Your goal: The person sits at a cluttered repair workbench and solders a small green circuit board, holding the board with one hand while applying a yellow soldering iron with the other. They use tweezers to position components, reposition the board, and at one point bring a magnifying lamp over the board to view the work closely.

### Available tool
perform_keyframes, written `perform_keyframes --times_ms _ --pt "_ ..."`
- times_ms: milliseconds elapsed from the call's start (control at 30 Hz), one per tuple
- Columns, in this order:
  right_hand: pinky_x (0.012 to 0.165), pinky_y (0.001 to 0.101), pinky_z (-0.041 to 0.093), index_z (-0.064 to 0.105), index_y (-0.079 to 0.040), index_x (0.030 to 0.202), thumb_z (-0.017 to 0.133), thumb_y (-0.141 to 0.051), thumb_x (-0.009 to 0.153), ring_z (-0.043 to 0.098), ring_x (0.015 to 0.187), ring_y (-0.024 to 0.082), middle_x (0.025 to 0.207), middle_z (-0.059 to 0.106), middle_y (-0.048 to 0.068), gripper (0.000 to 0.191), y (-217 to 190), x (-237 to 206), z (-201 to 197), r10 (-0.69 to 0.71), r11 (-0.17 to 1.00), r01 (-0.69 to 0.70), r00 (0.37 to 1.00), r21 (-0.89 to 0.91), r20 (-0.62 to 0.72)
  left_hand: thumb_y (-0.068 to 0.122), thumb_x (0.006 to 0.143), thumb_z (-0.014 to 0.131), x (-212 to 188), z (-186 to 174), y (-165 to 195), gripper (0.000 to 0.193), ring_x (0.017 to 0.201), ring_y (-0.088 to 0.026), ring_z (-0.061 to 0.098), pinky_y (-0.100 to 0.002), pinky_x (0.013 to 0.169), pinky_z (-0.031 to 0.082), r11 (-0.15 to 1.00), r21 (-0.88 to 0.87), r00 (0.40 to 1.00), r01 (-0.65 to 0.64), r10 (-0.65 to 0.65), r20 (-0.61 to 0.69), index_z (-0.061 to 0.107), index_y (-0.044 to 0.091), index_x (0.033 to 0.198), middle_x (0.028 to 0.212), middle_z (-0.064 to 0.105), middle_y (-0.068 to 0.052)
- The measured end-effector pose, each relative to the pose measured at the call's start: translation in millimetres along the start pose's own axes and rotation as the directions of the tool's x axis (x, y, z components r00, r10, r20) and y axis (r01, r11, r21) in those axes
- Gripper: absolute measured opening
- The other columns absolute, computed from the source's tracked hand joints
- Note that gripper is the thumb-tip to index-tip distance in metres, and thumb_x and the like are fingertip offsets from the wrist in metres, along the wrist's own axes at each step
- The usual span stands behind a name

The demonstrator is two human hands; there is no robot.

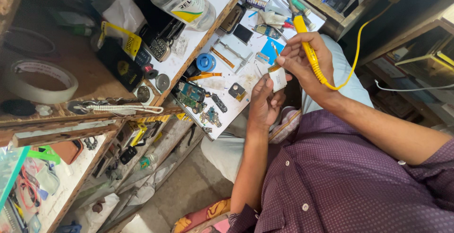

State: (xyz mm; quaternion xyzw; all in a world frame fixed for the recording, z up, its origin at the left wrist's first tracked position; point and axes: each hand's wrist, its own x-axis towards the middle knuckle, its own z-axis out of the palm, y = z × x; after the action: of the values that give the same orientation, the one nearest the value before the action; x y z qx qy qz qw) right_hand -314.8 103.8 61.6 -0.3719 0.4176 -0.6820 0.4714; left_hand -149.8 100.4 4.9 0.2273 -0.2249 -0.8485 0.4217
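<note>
White little block (277,78), maybe a small battery, sits in the left hand (265,101), just past the edge of the white bench (246,74); the fingers of that hand are curled around it and grip it from below. Close above the block, the right hand (302,65) has its fingers wrapped tight around a yellow soldering tool (309,53); the tool's yellow cord (359,39) curls away from the block, up to a shelf. Beside the block, on the bench, lie a small black part (237,90), a green circuit board (191,94) and a blue tape roll (205,62); farther from the block a clear bottle (182,1) lies on its side.
</note>
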Motion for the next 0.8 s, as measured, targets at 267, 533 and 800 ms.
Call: perform_keyframes --times_ms 267,533,800 --pt "0.094 0.0276 0.058 0.05 0.0 0.126 0.065 0.004 0.106 0.07 0.104 0.014 0.115 0.068 0.012 0.025 5 -2 0 -0.043 0.998 0.044 0.999 0.042 -0.015 0.023 0.103 0.069 0 16 6 0.043 0.061 -0.003 0.043 -0.018 0.056 0.035 0.989 0.119 0.993 -0.091 0.099 -0.063 0.058 0.001 0.138 0.122 0.07 -0.014" --pt "0.095 0.0278 0.058 0.049 0.001 0.128 0.066 0.007 0.103 0.069 0.105 0.016 0.119 0.067 0.014 0.031 4 -9 5 0.003 0.995 -0.006 0.999 0.099 0.036 0.012 0.098 0.076 2 47 9 0.042 0.097 -0.009 0.064 -0.024 0.086 0.053 0.607 0.753 0.821 -0.254 0.547 -0.164 0.066 -0.002 0.136 0.122 0.07 -0.01" --pt "0.085 0.0231 0.057 0.048 -0.001 0.128 0.071 0.01 0.099 0.067 0.098 0.012 0.117 0.062 0.01 0.038 8 -8 8 -0.057 0.997 0.057 0.998 0.061 0.0 0.011 0.087 0.082 -7 88 23 0.041 0.103 -0.018 0.07 -0.029 0.086 0.056 0.107 0.962 0.649 -0.251 0.756 0.085 0.068 0.001 0.124 0.116 0.067 -0.008"
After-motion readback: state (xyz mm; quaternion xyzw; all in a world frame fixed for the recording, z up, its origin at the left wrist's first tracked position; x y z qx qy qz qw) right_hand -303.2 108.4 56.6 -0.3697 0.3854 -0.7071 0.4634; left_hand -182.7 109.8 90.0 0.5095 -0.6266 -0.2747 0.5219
